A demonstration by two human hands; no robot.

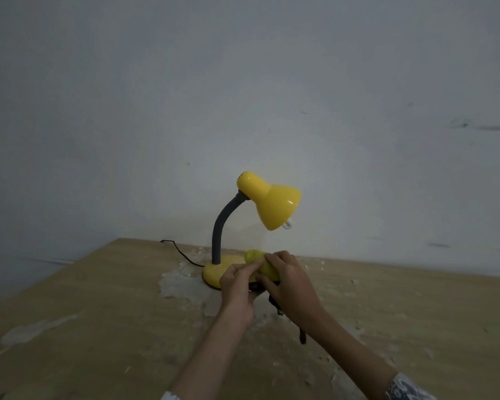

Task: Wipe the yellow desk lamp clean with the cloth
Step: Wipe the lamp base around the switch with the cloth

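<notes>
The yellow desk lamp [244, 226] was placed upright on the worn bench [98, 313], its shade turned to 3 o'clock. A yellow cloth [261, 264] was pressed on the lamp base and was gripped by the closed fingers of the left hand [236, 287] and the right hand [289, 287].

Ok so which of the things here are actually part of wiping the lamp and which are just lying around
Part of the job:
- yellow desk lamp, standing on the table
- yellow-green cloth, bunched in both hands over the lamp base
- left hand and right hand

Just lying about:
- wooden table, with worn pale patches
- black cord trailing behind the lamp
- dark strap-like thing below the right wrist, unclear
</notes>
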